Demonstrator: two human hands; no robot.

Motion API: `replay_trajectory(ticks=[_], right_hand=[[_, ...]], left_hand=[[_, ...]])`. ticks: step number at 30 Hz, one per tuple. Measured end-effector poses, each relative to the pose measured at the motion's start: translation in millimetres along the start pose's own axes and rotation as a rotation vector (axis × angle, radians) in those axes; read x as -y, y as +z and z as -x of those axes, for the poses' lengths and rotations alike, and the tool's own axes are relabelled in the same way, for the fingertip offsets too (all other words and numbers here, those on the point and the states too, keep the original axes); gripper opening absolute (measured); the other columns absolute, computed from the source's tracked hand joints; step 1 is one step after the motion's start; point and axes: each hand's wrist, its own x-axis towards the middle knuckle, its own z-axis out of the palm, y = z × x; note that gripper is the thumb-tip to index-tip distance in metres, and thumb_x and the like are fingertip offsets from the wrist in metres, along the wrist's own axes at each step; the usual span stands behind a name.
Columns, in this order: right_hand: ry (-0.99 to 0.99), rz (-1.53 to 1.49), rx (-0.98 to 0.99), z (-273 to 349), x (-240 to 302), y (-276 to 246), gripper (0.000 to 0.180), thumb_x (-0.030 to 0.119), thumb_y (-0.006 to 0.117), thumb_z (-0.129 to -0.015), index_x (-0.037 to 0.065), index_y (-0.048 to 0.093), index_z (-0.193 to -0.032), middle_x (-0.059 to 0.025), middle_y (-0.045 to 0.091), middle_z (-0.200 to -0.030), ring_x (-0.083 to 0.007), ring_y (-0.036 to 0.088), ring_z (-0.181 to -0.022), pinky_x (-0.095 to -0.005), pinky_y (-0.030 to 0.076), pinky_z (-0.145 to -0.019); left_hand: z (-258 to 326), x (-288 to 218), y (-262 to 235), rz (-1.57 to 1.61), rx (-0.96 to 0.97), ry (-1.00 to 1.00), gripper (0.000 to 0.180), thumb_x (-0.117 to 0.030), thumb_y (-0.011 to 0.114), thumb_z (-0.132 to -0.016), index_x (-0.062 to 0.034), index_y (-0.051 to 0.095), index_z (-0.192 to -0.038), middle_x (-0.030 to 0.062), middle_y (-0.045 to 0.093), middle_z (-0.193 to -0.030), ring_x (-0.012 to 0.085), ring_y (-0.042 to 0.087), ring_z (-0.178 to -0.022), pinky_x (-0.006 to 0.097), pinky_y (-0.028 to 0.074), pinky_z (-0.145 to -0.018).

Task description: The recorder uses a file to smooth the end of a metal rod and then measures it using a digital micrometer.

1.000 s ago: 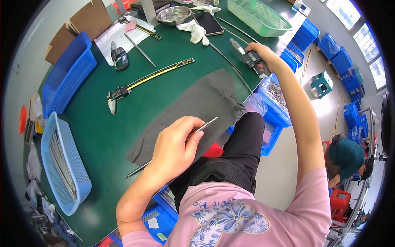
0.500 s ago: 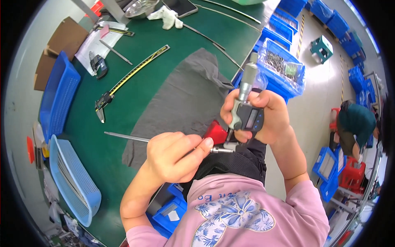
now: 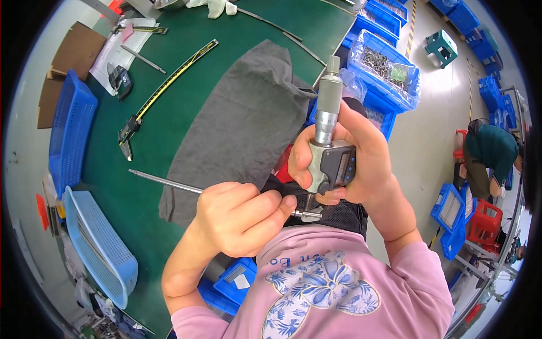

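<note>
We see the right hand [image 3: 353, 155] has come off the far right edge of the worktop [image 3: 169, 130] and now holds the micrometer [image 3: 329, 150] upright above the lap. The left hand [image 3: 240, 217] brought the thin metal rod [image 3: 169, 183] up; its tip now sits in the micrometer's lower end. View shifted closer, toward the near edge.

A cloth [image 3: 243, 124] lies on the table [image 3: 186, 73], a long caliper [image 3: 164, 90] left of it, bins [image 3: 73, 130] farther left.
</note>
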Motion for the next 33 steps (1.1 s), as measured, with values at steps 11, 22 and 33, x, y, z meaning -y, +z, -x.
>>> replay_trajectory(ticks=[11, 22, 33], right_hand=[[-0.007, 0.033, 0.035, -0.2, -1.3, 2.6, 0.070, 0.059, 0.034, -0.089, -0.006, 0.060, -0.092, -0.0195, 0.061, -0.076, -0.0158, 0.047, -0.043, -0.0236, 0.037, -0.036], [-0.013, 0.090, 0.029, -0.4, -0.7, 2.7, 0.072, 0.061, 0.034, -0.088, -0.006, 0.061, -0.091, -0.0172, 0.063, -0.074, -0.0162, 0.050, -0.045, -0.0232, 0.038, -0.036], [-0.057, 0.191, -0.143, -3.7, -2.9, 10.6, 0.077, 0.064, 0.029, -0.089, -0.006, 0.061, -0.092, -0.0194, 0.062, -0.077, -0.0168, 0.048, -0.043, -0.0225, 0.034, -0.031]], left_hand=[[-1.2, -0.7, 0.9, 0.018, 0.016, 0.013, 0.015, -0.002, 0.068, -0.062, -0.0014, 0.063, -0.076, 0.0058, 0.058, -0.067, 0.0143, 0.046, -0.044, 0.026, 0.032, -0.037], [-1.6, -1.0, 0.0, 0.006, 0.018, 0.018, 0.015, -0.001, 0.068, -0.062, -0.0012, 0.062, -0.076, 0.0054, 0.057, -0.067, 0.0143, 0.046, -0.044, 0.026, 0.033, -0.036], [-1.8, 3.2, 3.5, -0.033, -0.016, 0.020, 0.011, -0.004, 0.069, -0.061, -0.0046, 0.063, -0.069, 0.0008, 0.056, -0.066, 0.0099, 0.042, -0.042, 0.024, 0.030, -0.036]])
